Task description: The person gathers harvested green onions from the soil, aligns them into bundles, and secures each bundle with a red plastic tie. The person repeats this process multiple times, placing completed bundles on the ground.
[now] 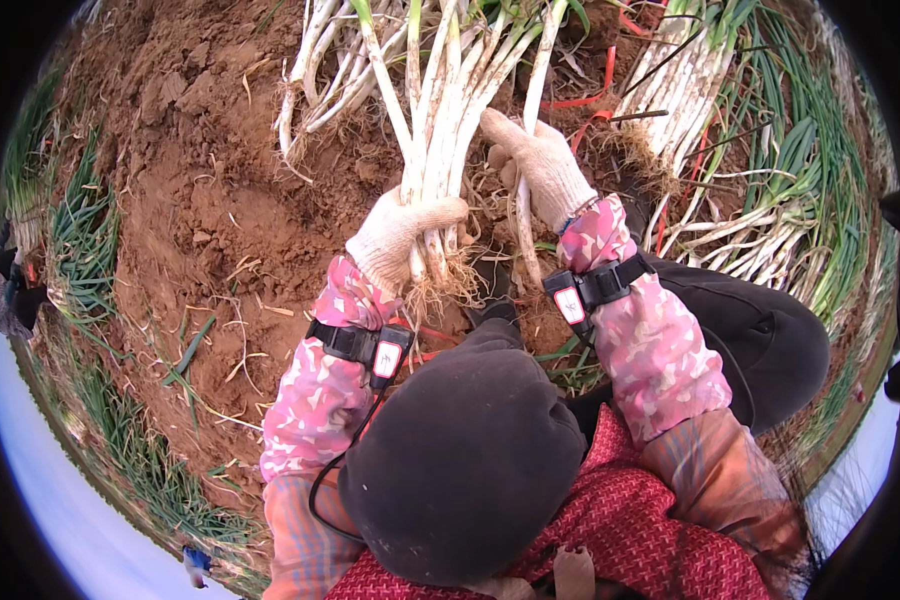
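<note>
My left hand (405, 232), in a cream knit glove, grips a bunch of green onions (441, 142) around their white stalks. Their stringy roots (439, 281) hang out below the fist. To the right, my right hand (536, 161), gloved the same way, holds a single green onion stalk (524, 217) that passes between thumb and fingers. Its lower end points down towards my foot, apart from the bunch. Green tops of both run out of the picture at the upper edge. Loose green onions (330, 71) lie on the soil just beyond my left hand.
A bundle of green onions (682, 90) lies at the upper right, beside red plastic strap (607, 75). More loose onions (765, 232) lie by my right knee (750, 330). Brown soil (187, 187) spreads to the left. Another person (7, 285) is at the far left edge.
</note>
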